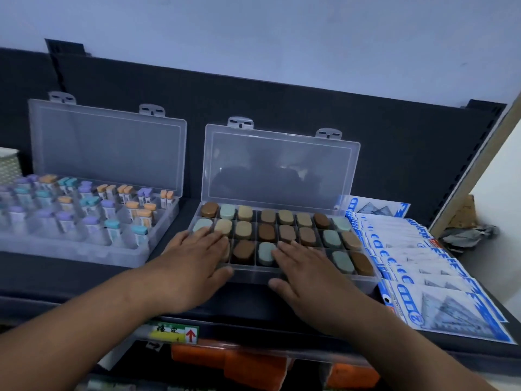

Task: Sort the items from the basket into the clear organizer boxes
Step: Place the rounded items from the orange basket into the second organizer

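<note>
Both hands flat, fingers straight, gripping nothing: left hand (194, 258) and right hand (306, 273) rest on the near row of the right organizer box (251, 275). Every visible cell holds an oval block (267, 232). Left organizer box (70, 251) is crowded with capped tubes (112, 225). Both lids up. Sorting looks nearly done; what may be the basket (8, 167) sits at the far-left edge, contents hidden.

A shelf-edge label (173, 331) carries a red arrow (191, 335) pointing up on white, beside a few dark handwritten characters on a yellow-and-green ground that are too blurred to read. The blue-and-white packets (439, 303) at the right bear large blue block lettering, which cannot be made out either. Small barcode stickers (123, 197) show on some capped containers (112, 230) in the left organizer box (84, 249), their digits illegible.
</note>
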The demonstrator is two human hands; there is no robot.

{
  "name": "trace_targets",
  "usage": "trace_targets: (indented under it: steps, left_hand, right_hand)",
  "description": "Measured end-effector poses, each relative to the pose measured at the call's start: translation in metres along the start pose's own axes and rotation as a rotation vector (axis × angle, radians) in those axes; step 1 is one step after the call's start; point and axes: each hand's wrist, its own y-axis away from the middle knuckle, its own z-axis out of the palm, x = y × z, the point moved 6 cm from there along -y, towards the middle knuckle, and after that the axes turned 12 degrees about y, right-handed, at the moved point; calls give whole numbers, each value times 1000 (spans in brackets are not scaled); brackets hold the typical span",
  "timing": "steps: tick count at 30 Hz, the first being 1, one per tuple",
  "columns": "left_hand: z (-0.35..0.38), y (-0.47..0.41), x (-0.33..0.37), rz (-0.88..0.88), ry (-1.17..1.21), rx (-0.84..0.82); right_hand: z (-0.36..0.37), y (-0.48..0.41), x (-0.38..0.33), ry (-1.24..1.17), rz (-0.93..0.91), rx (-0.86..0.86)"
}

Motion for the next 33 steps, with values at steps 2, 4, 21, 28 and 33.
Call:
trace_targets:
  steps: [2,4,21,28,33]
  left_hand:
    - [3,2,-3,3,32,-8]
    - [0,0,-6,15,52,11]
    - [0,1,-20,58,65,-16]
    - [-3,2,-25,57,105,25]
    - [-12,18,-39,18,95,44]
  right_hand:
    - [-3,-2,-1,3,-3,4]
    - [-11,-9,-4,-18,-11,34]
    - [-23,-25,-39,-39,-243,81]
    - [-24,-27,-39,-68,-240,106]
    - [-32,-27,-42,-83,-214,114]
